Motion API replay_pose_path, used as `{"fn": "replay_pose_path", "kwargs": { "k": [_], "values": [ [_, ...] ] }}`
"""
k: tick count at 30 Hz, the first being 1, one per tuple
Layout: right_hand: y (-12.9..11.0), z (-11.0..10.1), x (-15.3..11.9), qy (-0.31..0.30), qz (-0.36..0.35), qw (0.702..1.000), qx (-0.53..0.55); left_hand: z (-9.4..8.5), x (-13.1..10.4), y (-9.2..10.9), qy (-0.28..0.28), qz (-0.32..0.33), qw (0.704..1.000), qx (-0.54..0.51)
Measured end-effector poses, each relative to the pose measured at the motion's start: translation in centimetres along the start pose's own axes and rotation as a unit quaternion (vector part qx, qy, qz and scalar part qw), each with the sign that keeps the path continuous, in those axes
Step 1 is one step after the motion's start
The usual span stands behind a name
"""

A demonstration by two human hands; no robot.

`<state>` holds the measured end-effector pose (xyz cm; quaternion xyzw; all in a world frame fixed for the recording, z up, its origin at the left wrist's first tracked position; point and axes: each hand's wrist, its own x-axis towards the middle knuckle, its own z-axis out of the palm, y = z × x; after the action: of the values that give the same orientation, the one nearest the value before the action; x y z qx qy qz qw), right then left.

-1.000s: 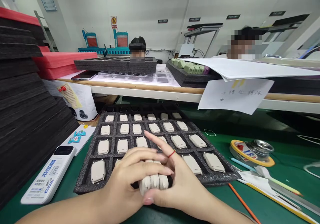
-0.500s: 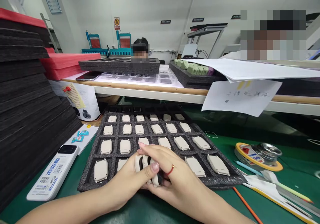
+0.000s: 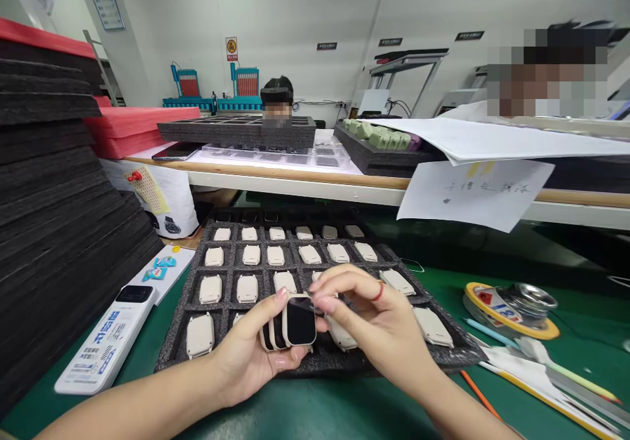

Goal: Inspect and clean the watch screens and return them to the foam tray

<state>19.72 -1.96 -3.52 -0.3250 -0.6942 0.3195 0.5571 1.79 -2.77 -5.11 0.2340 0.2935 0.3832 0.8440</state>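
Observation:
My left hand (image 3: pixel 251 345) holds a small stack of cream watch cases (image 3: pixel 299 322) above the front of a black foam tray (image 3: pixel 226 322); the front one shows a dark, glossy face. Beside the stack's upper right corner is my right hand (image 3: pixel 367 315), its thumb and index finger close together at the edge of the front case. Whether that hand grips the case is not clear. Rows of cream cases (image 3: pixel 200 335) lie in the tray's compartments, their pale sides up. Both hands hide some front compartments.
Tall black foam stack (image 3: pixel 54 230) at left, beside a white box (image 3: pixel 105 341). Tape roll (image 3: pixel 512 309), pens and papers (image 3: pixel 531 374) lie at right. A shelf (image 3: pixel 295 181) crosses behind the tray, holding foam trays. Two people are beyond it.
The hands were clasped around the stack. Now my right hand has moved up and right off it, and the stack is turned so a dark face shows in my left hand.

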Motion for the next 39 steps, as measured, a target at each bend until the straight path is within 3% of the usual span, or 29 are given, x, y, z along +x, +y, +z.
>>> {"fn": "replay_pose_path", "kwargs": {
  "k": [4, 7, 11, 15, 17, 21, 24, 27, 30, 35, 39],
  "values": [
    [-0.3, -0.5, 0.1, 0.127, 0.005, 0.991, 0.04, -0.3, 0.1, 0.1, 0.0, -0.015, 1.0, -0.028],
    [-0.9, -0.7, 0.1, 0.145, -0.009, 0.989, 0.026, -0.3, 0.1, 0.3, -0.022, -0.02, 0.999, -0.039],
    [-1.3, -0.9, -0.2, 0.099, -0.054, 0.994, -0.011, -0.1, 0.1, 0.4, -0.041, -0.025, 0.998, -0.03],
    [-1.0, -1.5, -0.7, 0.0, -0.112, 0.992, -0.065, 0.0, 0.1, 0.4, -0.037, -0.02, 0.999, -0.023],
    [-0.7, -1.7, -0.7, -0.034, -0.106, 0.989, -0.1, 0.0, 0.1, 0.4, -0.029, -0.02, 0.999, -0.023],
    [-0.3, -1.9, -0.3, 0.02, -0.096, 0.976, -0.195, 0.0, 0.1, 0.4, -0.023, -0.021, 0.999, -0.022],
    [-0.7, -1.9, -0.4, 0.046, -0.149, 0.964, -0.214, 0.0, 0.1, 0.4, -0.03, -0.015, 0.999, -0.02],
    [-1.3, -1.8, -1.4, -0.039, -0.23, 0.944, -0.232, -0.2, 0.0, 0.3, -0.024, -0.015, 1.0, -0.013],
    [-1.2, -1.5, -2.6, -0.124, -0.234, 0.936, -0.232, -0.3, 0.0, 0.2, -0.021, -0.016, 1.0, -0.017],
    [-0.1, -0.7, -2.6, -0.149, -0.299, 0.913, -0.235, -0.4, 0.1, 0.1, -0.01, -0.019, 0.999, -0.036],
    [-0.4, -0.3, -1.6, -0.136, -0.33, 0.896, -0.266, -0.4, 0.2, 0.1, -0.02, -0.025, 0.998, -0.048]
  ]
}}
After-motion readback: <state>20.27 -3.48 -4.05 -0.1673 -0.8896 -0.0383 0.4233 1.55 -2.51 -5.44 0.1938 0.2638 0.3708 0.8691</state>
